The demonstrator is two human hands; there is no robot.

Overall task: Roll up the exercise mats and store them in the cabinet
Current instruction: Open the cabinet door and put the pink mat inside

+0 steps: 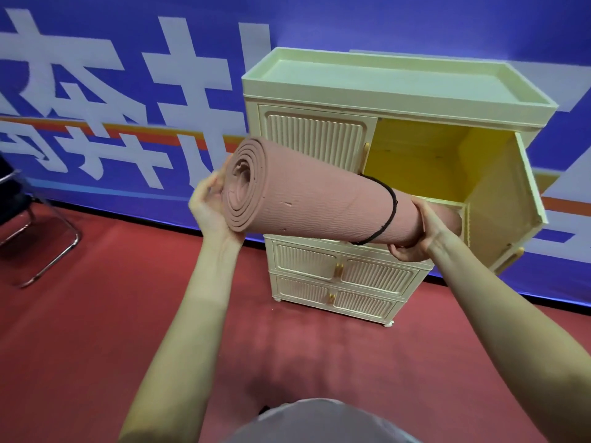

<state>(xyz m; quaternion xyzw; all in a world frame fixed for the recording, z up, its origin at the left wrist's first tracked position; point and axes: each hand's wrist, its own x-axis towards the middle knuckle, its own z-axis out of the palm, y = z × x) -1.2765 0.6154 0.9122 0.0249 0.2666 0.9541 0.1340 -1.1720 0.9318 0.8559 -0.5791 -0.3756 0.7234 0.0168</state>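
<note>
A rolled pink exercise mat (319,199) is held level in the air in front of the cream cabinet (351,276). A black elastic band (391,212) circles the roll near its right end. My left hand (209,203) cups the spiral left end of the roll. My right hand (419,233) grips the right end from below. The cabinet's upper right door (505,206) stands open, showing a yellow compartment (425,161) right behind the mat's right end. The upper left door and the lower doors are closed.
The cabinet stands on a red floor (96,314) against a blue wall banner with large white characters (128,91). A metal chair frame (41,238) stands at the far left. The cabinet's top is a shallow tray (479,91).
</note>
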